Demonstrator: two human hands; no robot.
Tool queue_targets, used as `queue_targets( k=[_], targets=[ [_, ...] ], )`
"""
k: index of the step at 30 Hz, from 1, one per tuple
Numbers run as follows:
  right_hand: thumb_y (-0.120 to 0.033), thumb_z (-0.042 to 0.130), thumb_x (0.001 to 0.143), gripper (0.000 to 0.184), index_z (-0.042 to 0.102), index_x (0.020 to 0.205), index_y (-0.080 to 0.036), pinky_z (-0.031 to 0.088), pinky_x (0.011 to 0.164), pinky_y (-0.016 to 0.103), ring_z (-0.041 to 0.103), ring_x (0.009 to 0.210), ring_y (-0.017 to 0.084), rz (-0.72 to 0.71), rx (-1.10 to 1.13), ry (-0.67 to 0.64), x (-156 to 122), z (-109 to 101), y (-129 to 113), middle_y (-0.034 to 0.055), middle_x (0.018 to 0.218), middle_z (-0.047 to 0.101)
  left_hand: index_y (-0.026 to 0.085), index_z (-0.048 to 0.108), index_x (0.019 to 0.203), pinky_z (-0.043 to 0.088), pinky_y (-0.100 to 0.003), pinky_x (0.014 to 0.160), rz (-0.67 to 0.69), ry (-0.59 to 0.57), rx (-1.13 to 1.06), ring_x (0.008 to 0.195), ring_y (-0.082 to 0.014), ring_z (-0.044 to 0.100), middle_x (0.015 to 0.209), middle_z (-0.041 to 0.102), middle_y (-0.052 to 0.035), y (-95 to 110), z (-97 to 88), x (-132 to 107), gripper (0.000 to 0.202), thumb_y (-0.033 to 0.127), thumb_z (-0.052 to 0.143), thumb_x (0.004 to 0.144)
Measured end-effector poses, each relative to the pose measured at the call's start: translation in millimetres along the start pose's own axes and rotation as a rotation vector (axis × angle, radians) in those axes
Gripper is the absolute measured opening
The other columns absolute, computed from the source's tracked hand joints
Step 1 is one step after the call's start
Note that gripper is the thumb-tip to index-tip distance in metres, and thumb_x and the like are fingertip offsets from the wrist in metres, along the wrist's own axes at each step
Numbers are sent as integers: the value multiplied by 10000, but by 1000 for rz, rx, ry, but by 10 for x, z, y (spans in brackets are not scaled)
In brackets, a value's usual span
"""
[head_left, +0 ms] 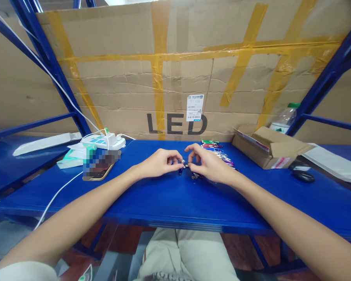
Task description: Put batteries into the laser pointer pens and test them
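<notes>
My left hand (161, 162) is curled, thumb and forefinger pinched on a small silvery disc (183, 161). Facing it, my right hand (208, 163) has its forefinger raised, while its thumb and another finger come close together; what lies between them is too small to make out. Tiny round silvery pieces (186, 166) show between the two hands. Just below the left fingertips is a short dark blue tube (180, 171). Small metallic parts (194, 176) lie under the right hand, partly hidden. Behind that hand runs a row of slim, shiny coloured metal items (213, 146), partly covered.
On the blue table (152, 199), a phone (105, 171), a tissue-like packet (73, 156) and a white power strip (114, 142) with cables lie left. An open cardboard box (269, 150), a black mouse (303, 176) and a plastic bottle (283, 117) are right. A taped cardboard sheet (128, 89) stands behind.
</notes>
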State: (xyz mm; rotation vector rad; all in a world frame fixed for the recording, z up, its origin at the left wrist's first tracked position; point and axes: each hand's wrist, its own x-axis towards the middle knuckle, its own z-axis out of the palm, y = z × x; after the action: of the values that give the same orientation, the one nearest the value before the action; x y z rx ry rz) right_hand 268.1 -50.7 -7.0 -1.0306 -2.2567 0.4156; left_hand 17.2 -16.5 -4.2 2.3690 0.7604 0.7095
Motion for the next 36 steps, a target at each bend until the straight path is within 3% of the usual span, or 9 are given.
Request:
queue_targets(
  k=[5, 19, 29, 36],
  targets=[
    [-208, 657, 908, 403, 541, 1293, -239, 496, 784, 335, 616, 826, 193, -18, 110, 91, -2, 5, -77, 20, 1010, 730, 166, 737, 1067, 459, -245, 656, -11, -41, -80, 697, -132, 610, 796, 722, -2, -13, 90, 0, 302, 448, 750, 962],
    [-225, 679, 919, 431, 553, 1330, -256, 522, 817, 346, 642, 896, 207, -48, 161, 49, -20, 15, -91, 28, 1051, 725, 172, 730, 1063, 463, -251, 676, 6, -55, -108, 744, -141, 642, 888, 772, -21, 18, 109, -4, 271, 428, 732, 974],
    [-220, 680, 914, 420, 560, 1315, -253, 532, 814, 350, 660, 895, 210, -41, 160, 43, -23, -3, -98, 24, 1019, 731, 174, 739, 1025, 452, -254, 650, -4, -41, -81, 705, -140, 612, 800, 706, -1, 10, 108, -5, 325, 489, 762, 948],
    [-227, 679, 918, 416, 564, 1317, -254, 540, 792, 345, 669, 874, 210, -38, 171, 38, -16, 11, -87, 20, 992, 737, 179, 737, 999, 426, -244, 637, 32, -24, -8, 675, -126, 587, 781, 685, 15, 23, 90, -8, 269, 444, 760, 960]
  ],
)
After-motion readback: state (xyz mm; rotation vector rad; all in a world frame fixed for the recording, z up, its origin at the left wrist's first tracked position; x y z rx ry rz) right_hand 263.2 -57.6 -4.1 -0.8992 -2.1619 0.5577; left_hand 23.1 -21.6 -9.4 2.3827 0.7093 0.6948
